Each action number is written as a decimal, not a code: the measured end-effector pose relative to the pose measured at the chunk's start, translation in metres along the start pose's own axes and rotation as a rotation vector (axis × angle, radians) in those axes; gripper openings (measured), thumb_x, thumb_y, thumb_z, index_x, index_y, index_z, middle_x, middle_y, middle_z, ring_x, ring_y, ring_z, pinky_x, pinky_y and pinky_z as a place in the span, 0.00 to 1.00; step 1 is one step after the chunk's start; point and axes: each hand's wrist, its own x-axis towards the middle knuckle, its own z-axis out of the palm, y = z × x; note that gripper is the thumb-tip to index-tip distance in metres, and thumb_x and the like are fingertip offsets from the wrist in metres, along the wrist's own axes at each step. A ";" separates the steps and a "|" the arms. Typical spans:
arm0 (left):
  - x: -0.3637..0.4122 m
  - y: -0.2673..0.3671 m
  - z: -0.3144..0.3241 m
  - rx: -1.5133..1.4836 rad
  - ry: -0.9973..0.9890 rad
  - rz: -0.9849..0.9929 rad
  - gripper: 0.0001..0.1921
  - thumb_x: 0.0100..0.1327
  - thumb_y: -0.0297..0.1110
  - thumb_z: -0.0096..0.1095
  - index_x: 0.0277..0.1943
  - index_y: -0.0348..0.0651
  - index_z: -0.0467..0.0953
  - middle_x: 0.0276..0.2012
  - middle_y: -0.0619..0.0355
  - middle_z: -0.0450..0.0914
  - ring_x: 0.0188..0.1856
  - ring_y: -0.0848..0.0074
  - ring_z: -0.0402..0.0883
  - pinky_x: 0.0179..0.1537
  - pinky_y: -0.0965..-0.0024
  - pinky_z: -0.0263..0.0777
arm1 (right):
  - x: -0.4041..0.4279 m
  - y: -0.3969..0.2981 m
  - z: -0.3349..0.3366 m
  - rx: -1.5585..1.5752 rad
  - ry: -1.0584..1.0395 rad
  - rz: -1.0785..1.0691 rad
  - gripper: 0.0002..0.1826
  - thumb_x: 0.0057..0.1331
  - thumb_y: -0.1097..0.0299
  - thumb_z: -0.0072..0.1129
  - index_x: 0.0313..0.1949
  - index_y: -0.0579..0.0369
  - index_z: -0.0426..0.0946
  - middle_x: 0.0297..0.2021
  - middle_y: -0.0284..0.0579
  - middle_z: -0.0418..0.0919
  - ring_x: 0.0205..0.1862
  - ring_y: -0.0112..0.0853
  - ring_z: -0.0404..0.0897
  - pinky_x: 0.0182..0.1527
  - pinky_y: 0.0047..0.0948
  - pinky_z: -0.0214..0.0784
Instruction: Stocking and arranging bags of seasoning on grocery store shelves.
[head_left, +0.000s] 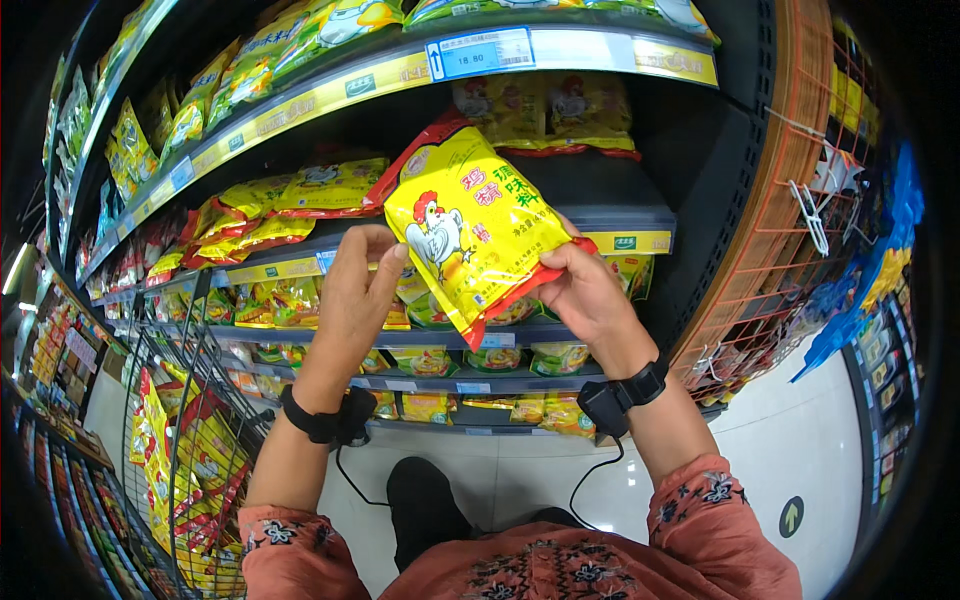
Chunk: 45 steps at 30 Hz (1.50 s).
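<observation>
Before me I hold up a yellow plastic bag of chicken seasoning (480, 225) with red end seals. It bears a white cartoon hen and printed writing, and it is tilted. My right hand (589, 289) pinches its lower right corner, the thumb on the front and the fingers partly hidden behind. At the left edge, my left hand (360, 277) has its thumb tip against the bag, with curled fingers partly behind the edge. Similar yellow bags (330, 184) lie stacked on the shelf left of it. More stand upright at the back of that shelf (626, 219).
A black wire shopping cart (174, 480) at lower left contains several yellow and red bags (214, 457). An upper shelf edge (577, 49) with price tags juts out above. Lower shelves carry more packets (424, 360). An orange wire rack (750, 255) with hooks borders the right.
</observation>
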 end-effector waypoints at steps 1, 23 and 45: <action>-0.002 -0.006 0.003 -0.094 -0.013 -0.154 0.14 0.71 0.33 0.54 0.55 0.35 0.70 0.42 0.53 0.78 0.42 0.72 0.80 0.41 0.74 0.73 | -0.001 0.002 -0.001 0.051 0.001 0.004 0.29 0.62 0.78 0.41 0.65 0.59 0.57 0.60 0.52 0.69 0.60 0.40 0.73 0.61 0.45 0.68; 0.135 0.041 0.057 -0.726 -0.428 -0.414 0.16 0.64 0.43 0.65 0.36 0.38 0.72 0.13 0.69 0.66 0.11 0.90 0.57 0.12 0.82 0.52 | -0.003 -0.087 -0.023 -1.009 0.295 -0.373 0.23 0.65 0.73 0.51 0.59 0.66 0.65 0.49 0.45 0.77 0.48 0.23 0.75 0.52 0.23 0.67; 0.236 0.052 0.163 -0.618 -0.379 -0.451 0.22 0.59 0.35 0.70 0.53 0.41 0.69 0.37 0.58 0.75 0.31 0.76 0.77 0.33 0.73 0.83 | 0.028 -0.101 -0.049 -1.911 0.547 -0.478 0.19 0.64 0.66 0.49 0.50 0.64 0.75 0.47 0.66 0.76 0.49 0.56 0.76 0.52 0.47 0.68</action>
